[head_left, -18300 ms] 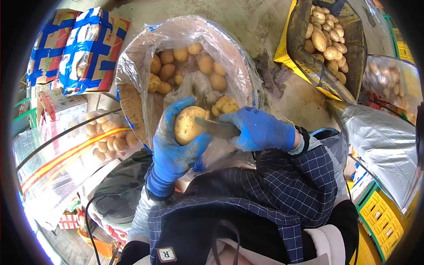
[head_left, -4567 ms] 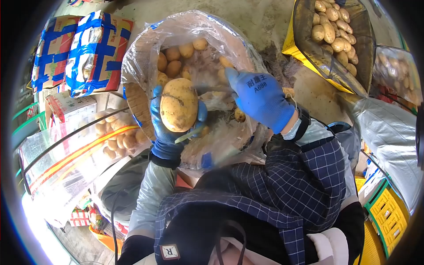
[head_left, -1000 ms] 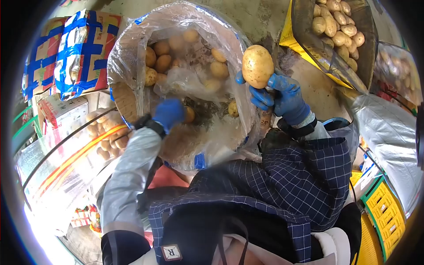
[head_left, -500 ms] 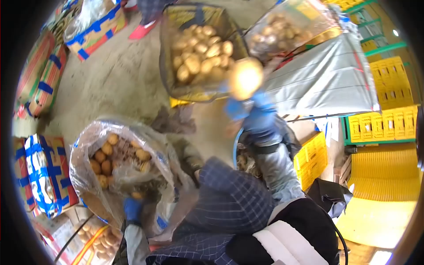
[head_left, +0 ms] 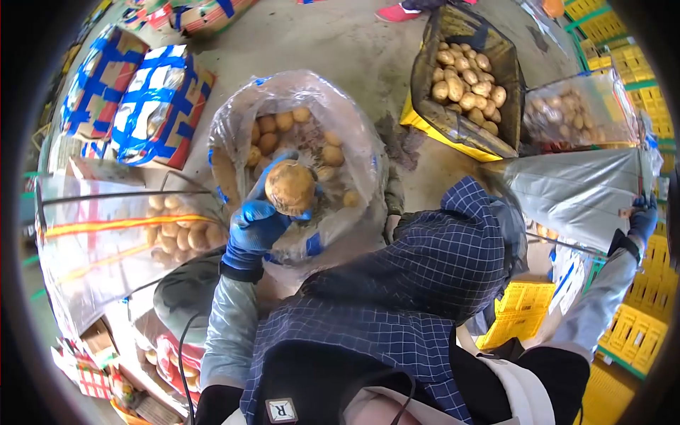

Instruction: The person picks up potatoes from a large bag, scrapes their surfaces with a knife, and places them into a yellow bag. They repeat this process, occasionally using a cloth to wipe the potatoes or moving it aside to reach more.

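My left hand (head_left: pixel 258 223), in a blue glove, has its fingers wrapped round a large, brown, soil-marked potato (head_left: pixel 290 188). It is held up over a clear plastic bag (head_left: pixel 333 92) lining an open box. More potatoes (head_left: pixel 283 121) lie inside that bag, around a patch of loose dirt. Far out to the right, my right hand (head_left: pixel 643 216), also gloved in blue, is at the outer edge of a grey sheet (head_left: pixel 577 180). Its fingers are small and partly hidden at that edge, so I cannot tell what they grip.
A dark-lined yellow crate (head_left: pixel 467 134) of potatoes stands ahead on the right, beside a clear bag of potatoes (head_left: pixel 567 117). Blue-taped boxes (head_left: pixel 152 106) stand at the left, near another clear potato bag (head_left: pixel 92 241). Yellow crates (head_left: pixel 641 326) line the right side.
The view has swung left. My left hand has risen from inside the bag and now shows a potato. My right hand, earlier blurred near a potato by the crate, has moved out to the sheet's edge.
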`<state>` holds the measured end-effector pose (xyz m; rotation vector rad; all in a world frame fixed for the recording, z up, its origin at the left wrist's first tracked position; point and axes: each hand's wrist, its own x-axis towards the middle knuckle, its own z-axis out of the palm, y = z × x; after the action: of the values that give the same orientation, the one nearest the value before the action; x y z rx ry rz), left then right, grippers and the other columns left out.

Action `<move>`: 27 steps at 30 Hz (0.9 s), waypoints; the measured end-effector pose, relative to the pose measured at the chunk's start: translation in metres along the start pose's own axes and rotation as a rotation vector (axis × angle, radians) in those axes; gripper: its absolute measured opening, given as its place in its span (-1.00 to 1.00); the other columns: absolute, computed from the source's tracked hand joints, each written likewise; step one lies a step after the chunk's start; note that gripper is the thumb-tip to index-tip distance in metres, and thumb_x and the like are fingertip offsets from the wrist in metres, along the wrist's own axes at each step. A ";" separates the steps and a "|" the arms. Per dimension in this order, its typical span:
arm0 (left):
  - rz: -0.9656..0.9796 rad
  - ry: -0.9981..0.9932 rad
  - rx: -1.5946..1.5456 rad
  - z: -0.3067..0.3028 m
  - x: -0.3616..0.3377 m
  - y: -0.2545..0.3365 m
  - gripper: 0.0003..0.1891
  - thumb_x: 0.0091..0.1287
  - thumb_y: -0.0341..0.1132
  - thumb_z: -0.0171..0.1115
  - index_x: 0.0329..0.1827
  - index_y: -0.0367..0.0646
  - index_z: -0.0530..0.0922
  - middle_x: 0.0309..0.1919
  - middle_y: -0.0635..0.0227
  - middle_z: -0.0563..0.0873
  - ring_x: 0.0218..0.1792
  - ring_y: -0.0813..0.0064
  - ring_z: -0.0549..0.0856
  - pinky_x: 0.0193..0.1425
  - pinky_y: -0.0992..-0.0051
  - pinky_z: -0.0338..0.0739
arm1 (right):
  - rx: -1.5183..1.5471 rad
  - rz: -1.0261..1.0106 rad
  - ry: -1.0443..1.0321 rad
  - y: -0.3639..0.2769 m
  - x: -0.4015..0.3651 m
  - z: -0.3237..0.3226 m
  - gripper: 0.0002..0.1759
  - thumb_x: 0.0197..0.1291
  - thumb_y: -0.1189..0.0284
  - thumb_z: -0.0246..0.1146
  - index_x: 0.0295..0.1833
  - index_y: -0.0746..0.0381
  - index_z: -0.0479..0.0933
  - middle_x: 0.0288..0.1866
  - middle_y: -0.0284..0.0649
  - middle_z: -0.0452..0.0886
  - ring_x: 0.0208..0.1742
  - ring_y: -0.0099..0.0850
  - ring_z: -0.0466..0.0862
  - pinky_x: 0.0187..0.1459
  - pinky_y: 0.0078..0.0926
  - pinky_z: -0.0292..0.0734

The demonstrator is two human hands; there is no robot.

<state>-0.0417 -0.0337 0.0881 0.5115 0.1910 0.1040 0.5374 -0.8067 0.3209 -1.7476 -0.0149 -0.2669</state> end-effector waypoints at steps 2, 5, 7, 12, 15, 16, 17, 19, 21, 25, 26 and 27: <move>0.013 -0.041 -0.045 -0.001 -0.012 0.004 -0.01 0.14 -0.22 0.40 0.65 -0.22 0.10 0.39 -0.07 0.48 0.33 -0.07 0.57 0.22 0.09 0.63 | -0.076 -0.028 -0.107 -0.027 -0.075 0.097 -0.63 0.51 0.29 0.15 0.26 0.25 0.62 -0.14 -0.27 0.69 -0.38 -0.55 0.56 -0.27 -0.65 0.49; 0.033 0.000 0.051 0.010 -0.023 0.009 -0.02 0.17 -0.17 0.41 0.64 -0.25 0.12 0.38 -0.05 0.49 0.33 -0.02 0.57 0.17 0.17 0.67 | -0.417 -0.297 -0.646 -0.087 -0.319 0.362 -0.60 0.44 0.28 0.18 0.25 0.27 0.63 0.16 -0.26 0.70 -0.16 -0.59 0.65 -0.07 -0.61 0.55; 0.090 0.020 0.185 0.015 -0.027 0.012 -0.02 0.16 -0.16 0.42 0.63 -0.28 0.14 0.37 -0.01 0.49 0.33 0.02 0.58 0.24 0.18 0.63 | -0.486 -0.430 -0.934 -0.080 -0.393 0.442 -0.68 0.37 0.34 0.26 0.14 0.24 0.65 -0.10 -0.25 0.72 -0.19 -0.49 0.70 -0.14 -0.44 0.58; 0.180 0.048 0.380 0.023 -0.037 0.023 -0.03 0.13 -0.16 0.44 0.60 -0.34 0.19 0.37 0.08 0.50 0.35 0.16 0.56 0.39 0.23 0.50 | -0.522 -0.903 -1.250 -0.032 -0.489 0.568 -0.63 0.26 0.30 0.32 0.15 0.15 0.62 -0.21 -0.06 0.74 -0.17 -0.13 0.76 -0.15 -0.15 0.64; 0.210 0.111 0.451 0.015 -0.034 0.025 -0.04 0.14 -0.15 0.43 0.59 -0.33 0.21 0.37 0.12 0.50 0.36 0.22 0.54 0.41 0.25 0.47 | -0.608 -0.940 -1.361 -0.022 -0.485 0.589 -0.56 0.27 0.22 0.32 0.20 0.18 0.60 -0.09 -0.01 0.74 -0.06 0.00 0.74 -0.04 -0.11 0.64; 0.179 0.138 0.463 0.011 -0.032 0.026 -0.05 0.14 -0.14 0.43 0.58 -0.33 0.22 0.37 0.14 0.50 0.36 0.23 0.53 0.40 0.26 0.48 | -0.619 -0.853 -1.299 -0.011 -0.466 0.590 -0.58 0.28 0.22 0.31 0.17 0.18 0.61 -0.10 0.00 0.74 -0.06 0.01 0.74 -0.05 -0.10 0.63; 0.163 0.152 0.409 0.009 -0.028 0.027 -0.06 0.16 -0.11 0.43 0.58 -0.31 0.23 0.34 0.15 0.51 0.33 0.25 0.55 0.38 0.26 0.49 | -0.633 -0.768 -1.235 0.004 -0.440 0.589 -0.61 0.29 0.22 0.31 0.15 0.18 0.62 -0.10 0.00 0.74 -0.07 0.02 0.73 -0.06 -0.09 0.63; 0.170 0.214 0.409 -0.004 -0.022 0.022 -0.10 0.19 -0.09 0.40 0.57 -0.27 0.25 0.29 0.17 0.55 0.29 0.28 0.58 0.35 0.26 0.52 | -0.755 -0.677 -1.090 0.036 -0.382 0.576 -0.65 0.30 0.21 0.31 0.07 0.19 0.64 -0.11 0.03 0.73 -0.07 0.04 0.72 -0.07 -0.08 0.61; 0.143 0.264 0.360 -0.023 -0.017 0.014 -0.15 0.23 -0.09 0.38 0.55 -0.26 0.28 0.26 0.19 0.56 0.25 0.29 0.60 0.30 0.27 0.54 | -0.927 -0.576 -0.997 0.100 -0.329 0.556 -0.65 0.27 0.19 0.31 0.01 0.22 0.64 -0.13 0.09 0.72 -0.07 0.09 0.71 -0.07 -0.07 0.61; 0.059 0.357 0.252 -0.054 0.001 -0.012 -0.23 0.27 -0.10 0.34 0.52 -0.24 0.33 0.25 0.22 0.58 0.22 0.32 0.61 0.25 0.30 0.55 | -0.650 -0.478 -1.101 0.171 -0.344 0.541 -0.67 0.19 0.22 0.36 -0.06 0.24 0.65 -0.21 0.10 0.72 -0.18 0.11 0.72 -0.15 -0.08 0.60; 0.046 0.385 0.250 -0.057 0.004 -0.014 -0.24 0.28 -0.10 0.33 0.51 -0.24 0.34 0.25 0.22 0.58 0.22 0.33 0.61 0.25 0.31 0.54 | -0.583 -0.379 -1.134 0.157 -0.368 0.552 -0.69 0.20 0.24 0.36 -0.05 0.22 0.66 -0.20 0.07 0.72 -0.17 0.08 0.72 -0.13 -0.08 0.60; 0.030 0.362 0.258 -0.055 0.009 -0.014 -0.23 0.27 -0.12 0.38 0.51 -0.25 0.34 0.26 0.22 0.58 0.24 0.34 0.60 0.30 0.31 0.52 | -0.521 -0.277 -1.160 0.139 -0.387 0.565 -0.70 0.22 0.25 0.35 -0.04 0.20 0.66 -0.19 0.04 0.72 -0.15 0.06 0.72 -0.12 -0.08 0.60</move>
<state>-0.0434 -0.0179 0.0328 0.7512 0.5559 0.2029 0.2790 -0.2320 0.0192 -2.1868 -1.1084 0.6279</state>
